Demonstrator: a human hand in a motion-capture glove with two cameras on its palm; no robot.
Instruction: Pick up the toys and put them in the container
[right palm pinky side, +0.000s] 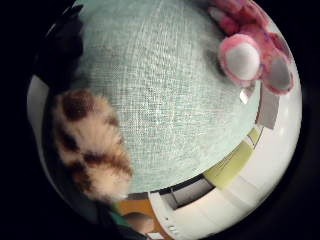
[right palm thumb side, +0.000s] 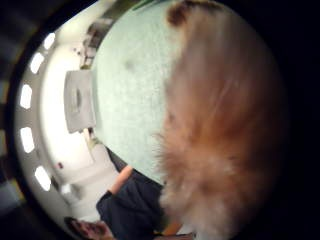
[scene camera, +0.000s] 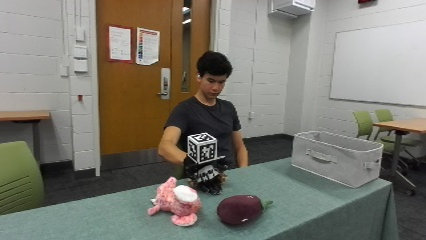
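My right hand (scene camera: 208, 176) grips furry toy (right palm pinky side: 92, 145) just above tabletop (scene camera: 313, 210); bin (scene camera: 338, 156) sits well off to my left, w/ open top.

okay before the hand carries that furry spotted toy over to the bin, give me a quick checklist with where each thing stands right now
1. Toy in hand: the spotted furry toy fills much of both palm views, close to the gloved right hand; whether the fingers are closed on it: cannot tell.
2. Toy off the table: cannot tell; the hand hides it in the outside view.
3. Container ready: ok, it stands open-topped at the table's far end, beyond the toys.
4. Path to the container: ok, the green tablecloth between hand and container looks bare.
5. Other toys out of the way: ok, the pink plush and the plush eggplant lie nearer the camera than the hand.
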